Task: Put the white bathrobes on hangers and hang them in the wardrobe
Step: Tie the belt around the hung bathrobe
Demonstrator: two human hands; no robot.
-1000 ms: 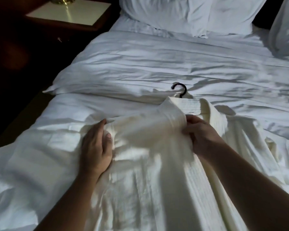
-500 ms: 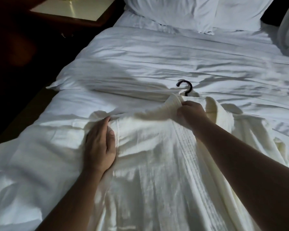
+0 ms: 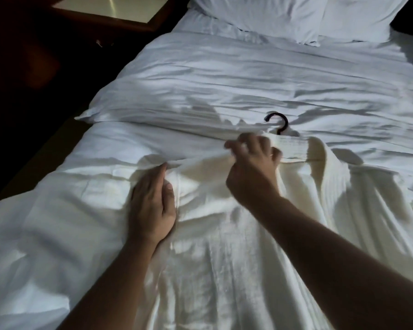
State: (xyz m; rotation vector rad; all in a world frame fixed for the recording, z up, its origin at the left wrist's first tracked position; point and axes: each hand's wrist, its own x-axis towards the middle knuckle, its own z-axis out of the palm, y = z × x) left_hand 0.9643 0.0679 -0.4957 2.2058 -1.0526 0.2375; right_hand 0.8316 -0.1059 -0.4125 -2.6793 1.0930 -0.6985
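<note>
left hand (image 3: 153, 206): flat, fingers straight, pressing down | right hand (image 3: 250, 167): fingers curled, pinching bathrobe (image 3: 224, 258) fabric

Of the hanger (image 3: 278, 122) only the black hook shows; the rest lies under the bathrobe (image 3: 224, 270) collar. My right grip (image 3: 253, 167) is blurred at the fingers; the robe's hem runs off the bottom edge.

Dim room, patchy light on white bedding (image 3: 248, 75) w/ hard shadows, near-black at left, glare on nightstand (image 3: 110, 10), slight blur on right hand (image 3: 250, 167).
</note>
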